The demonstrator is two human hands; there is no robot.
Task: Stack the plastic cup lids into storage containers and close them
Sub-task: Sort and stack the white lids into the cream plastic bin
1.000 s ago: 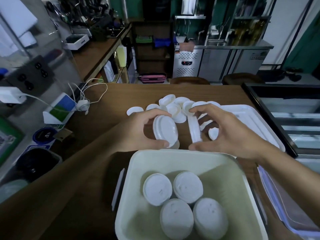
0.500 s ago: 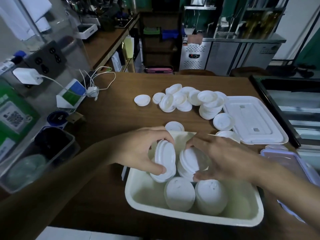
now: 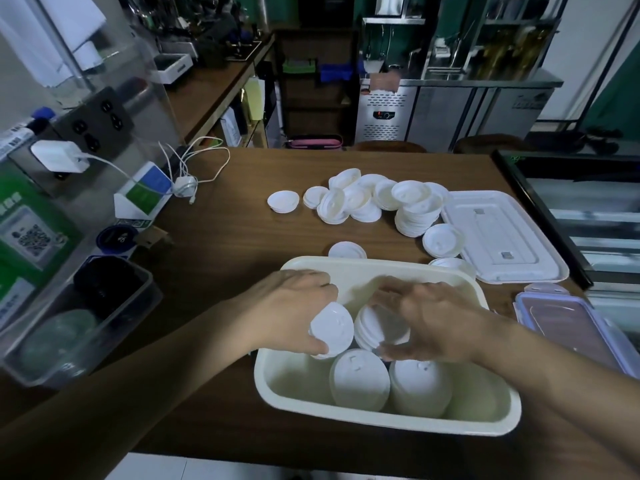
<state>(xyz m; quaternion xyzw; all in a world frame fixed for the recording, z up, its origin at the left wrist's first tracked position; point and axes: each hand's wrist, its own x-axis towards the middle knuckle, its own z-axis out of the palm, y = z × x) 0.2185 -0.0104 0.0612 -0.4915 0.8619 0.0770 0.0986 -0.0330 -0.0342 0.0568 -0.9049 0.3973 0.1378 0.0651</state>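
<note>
A cream storage container stands at the table's near edge with two lid stacks in its front half. My left hand grips a small stack of white lids over the container's left rear. My right hand holds another lid stack beside it. Loose lids lie scattered further back. The container's white lid lies flat to the right.
A purple-rimmed clear lid lies at the right edge. A clear bin with dark items sits left. A charger and white cables lie at the back left. A dark display case borders the right.
Both hands have lowered their lid stacks deeper into the container's rear half. The view has shifted slightly, showing more of the near table edge.
</note>
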